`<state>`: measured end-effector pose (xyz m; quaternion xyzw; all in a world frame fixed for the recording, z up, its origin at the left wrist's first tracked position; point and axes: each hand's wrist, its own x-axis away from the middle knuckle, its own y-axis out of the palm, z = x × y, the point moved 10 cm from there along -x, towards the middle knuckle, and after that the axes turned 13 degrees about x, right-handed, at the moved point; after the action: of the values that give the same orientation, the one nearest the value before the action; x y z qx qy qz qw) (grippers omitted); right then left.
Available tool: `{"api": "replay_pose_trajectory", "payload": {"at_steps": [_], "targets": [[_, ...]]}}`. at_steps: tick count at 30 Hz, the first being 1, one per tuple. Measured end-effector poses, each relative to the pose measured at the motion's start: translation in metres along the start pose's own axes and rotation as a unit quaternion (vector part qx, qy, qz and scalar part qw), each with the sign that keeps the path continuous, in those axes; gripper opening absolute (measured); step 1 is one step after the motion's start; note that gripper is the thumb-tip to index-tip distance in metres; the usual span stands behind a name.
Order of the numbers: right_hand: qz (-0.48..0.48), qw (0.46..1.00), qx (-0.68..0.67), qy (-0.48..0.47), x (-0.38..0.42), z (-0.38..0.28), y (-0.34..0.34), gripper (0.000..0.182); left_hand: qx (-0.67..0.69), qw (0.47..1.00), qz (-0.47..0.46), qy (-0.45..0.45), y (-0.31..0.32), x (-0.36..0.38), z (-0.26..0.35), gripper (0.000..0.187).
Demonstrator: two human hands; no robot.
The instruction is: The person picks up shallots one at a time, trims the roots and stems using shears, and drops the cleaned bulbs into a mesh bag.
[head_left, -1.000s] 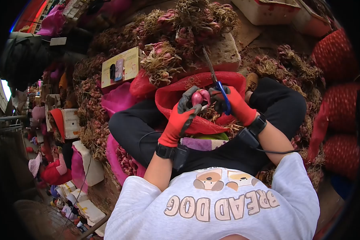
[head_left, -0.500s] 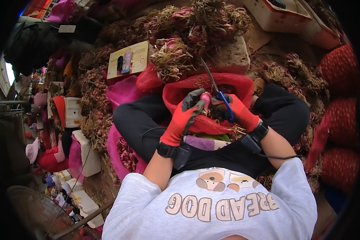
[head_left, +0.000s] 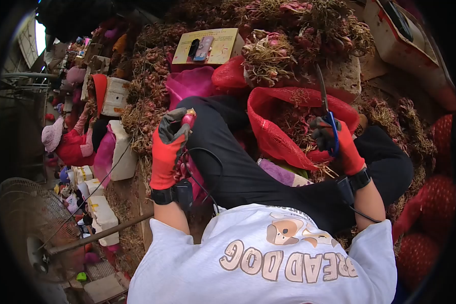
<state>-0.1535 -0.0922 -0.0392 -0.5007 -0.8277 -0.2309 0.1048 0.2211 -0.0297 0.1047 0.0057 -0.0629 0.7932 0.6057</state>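
Note:
My left hand (head_left: 169,137), in a red and dark grey glove, is closed around a shallot (head_left: 189,118) whose trimmed end faces up. It is beside my bent knee, above a pink bag partly hidden behind the wrist. My right hand (head_left: 339,138), gloved the same way, grips the blue-handled scissors (head_left: 333,126). Their long blade points up and away from me. Between my legs lies an open red mesh bag (head_left: 268,136) with dry trimmings inside, just left of my right hand.
Bundles of dried shallots (head_left: 268,53) lie ahead, some over a foam box (head_left: 347,76). A yellow carton (head_left: 228,43) carries a phone (head_left: 203,48). Full red mesh sacks (head_left: 425,207) stand at right. On the left are a fan (head_left: 33,207) and a person in red (head_left: 76,144).
My left hand has moved left with the shallot, away from the mesh bag to beside my knee. My right hand still holds the scissors. The view has shifted left.

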Motion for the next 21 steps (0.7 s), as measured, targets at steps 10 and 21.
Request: {"api": "replay_pose_trajectory", "payload": {"at_steps": [10,21], "targets": [[0.04,0.997,0.062,0.021,-0.005,0.001,0.004,0.032,-0.147,0.949,0.099,-0.261,-0.157,0.083,-0.147,0.019],[0.203,0.77,0.594,-0.115,-0.003,-0.035,-0.041,0.039,0.02,0.999,0.009,0.036,0.059,-0.057,0.009,0.028]]}}
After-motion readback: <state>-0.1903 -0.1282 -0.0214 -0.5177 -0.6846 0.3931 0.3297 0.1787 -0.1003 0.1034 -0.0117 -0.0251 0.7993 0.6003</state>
